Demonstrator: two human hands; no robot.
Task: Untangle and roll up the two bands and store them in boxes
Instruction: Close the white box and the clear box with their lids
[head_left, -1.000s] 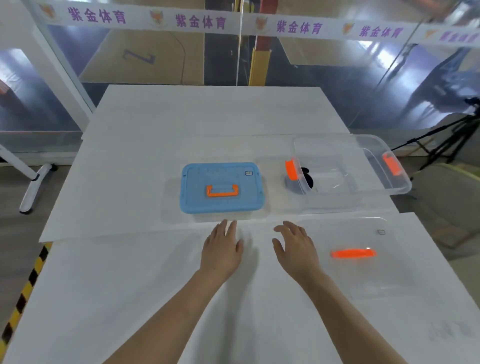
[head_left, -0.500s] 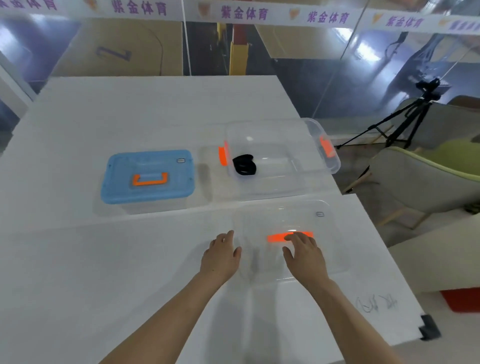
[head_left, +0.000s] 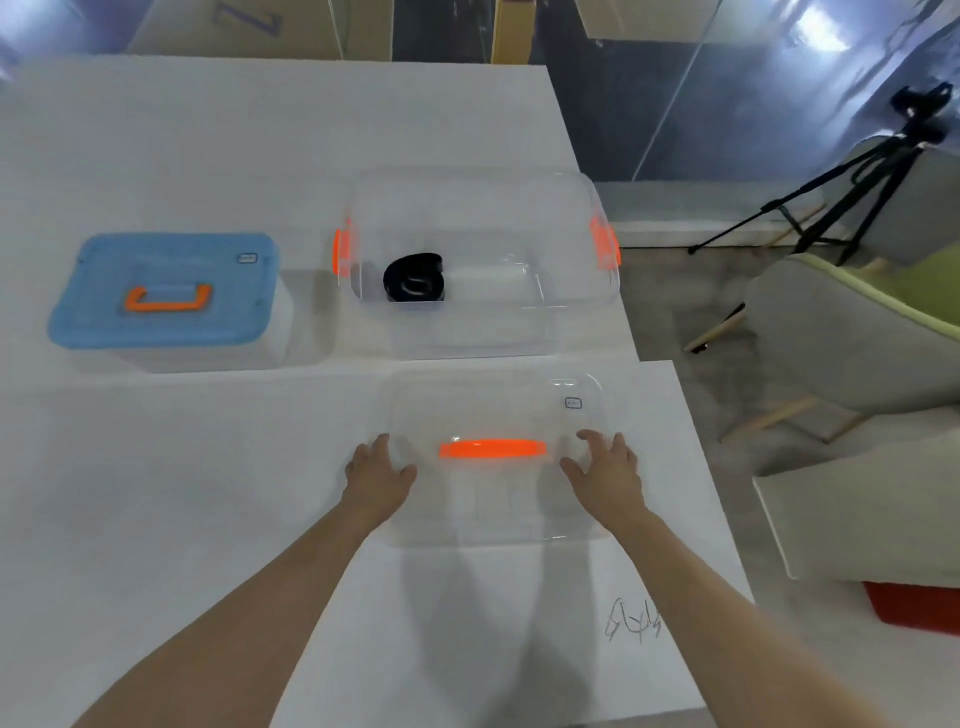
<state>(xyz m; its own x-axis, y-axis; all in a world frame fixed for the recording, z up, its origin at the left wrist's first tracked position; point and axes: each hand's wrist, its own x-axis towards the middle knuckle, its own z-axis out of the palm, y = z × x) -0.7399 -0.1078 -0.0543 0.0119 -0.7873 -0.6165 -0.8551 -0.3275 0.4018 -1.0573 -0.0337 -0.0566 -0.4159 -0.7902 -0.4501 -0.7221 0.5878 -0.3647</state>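
A rolled black band (head_left: 414, 278) lies in the left part of an uncovered clear box (head_left: 561, 291) with orange side latches. In front of it, flat on the white table (head_left: 208, 519), is the box's clear lid (head_left: 498, 499) with an orange handle (head_left: 492, 448). My left hand (head_left: 382, 473) rests at the lid's left edge and my right hand (head_left: 605, 470) at its right edge, fingers apart on both. Whether either grips the lid is unclear. A second box with a blue lid (head_left: 161, 291) and orange handle stands shut at the left.
The table's right edge runs close beside the lid and the clear box. Beyond it stand pale chairs (head_left: 852, 338), a black tripod (head_left: 852, 176) and a red object (head_left: 914, 605) on the floor. A pen scribble (head_left: 634, 621) marks the near table.
Both hands have moved right from the bare table to the clear lid and spread to its two sides. The view has swung to the right.
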